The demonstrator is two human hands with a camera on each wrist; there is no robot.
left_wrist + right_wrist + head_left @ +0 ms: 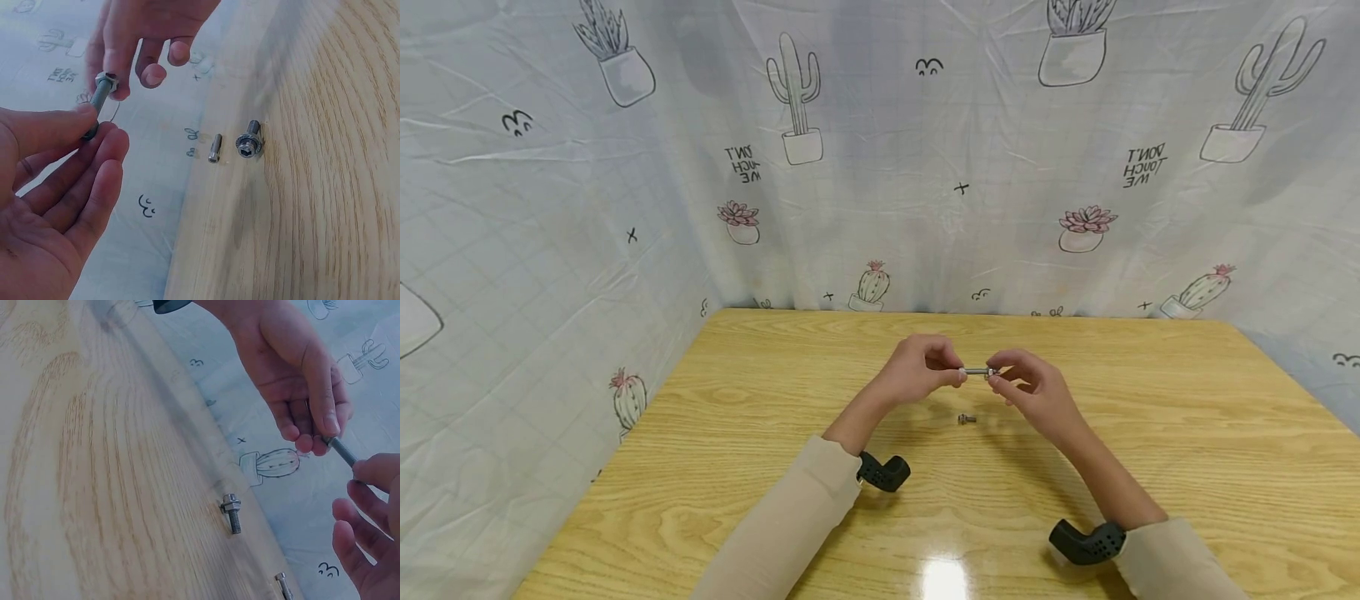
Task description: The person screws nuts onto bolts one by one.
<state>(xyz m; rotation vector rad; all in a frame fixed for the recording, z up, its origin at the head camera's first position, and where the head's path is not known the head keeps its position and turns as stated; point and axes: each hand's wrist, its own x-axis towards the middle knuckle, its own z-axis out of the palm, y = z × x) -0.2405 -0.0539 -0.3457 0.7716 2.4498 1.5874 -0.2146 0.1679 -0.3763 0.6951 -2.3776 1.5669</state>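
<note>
Between both hands, a metal bolt (976,372) is held roughly level above the table. My left hand (922,367) pinches it at the head end between thumb and fingers. A hex nut (107,81) sits at the bolt's other end, its far side facing my right hand (1033,392). The right thumb and fingertips pinch at that nut; in the right wrist view, those fingers hide it. On the wood below lies a short bolt with a flanged collar (249,140). Beside it rests a thinner small bolt (215,149), hidden in the head view.
A light wood-grain table (760,392) extends around the hands. Behind it and along its left side hangs a pale curtain (880,167) printed with cacti. Black wrist mounts (883,472) are worn on both forearms.
</note>
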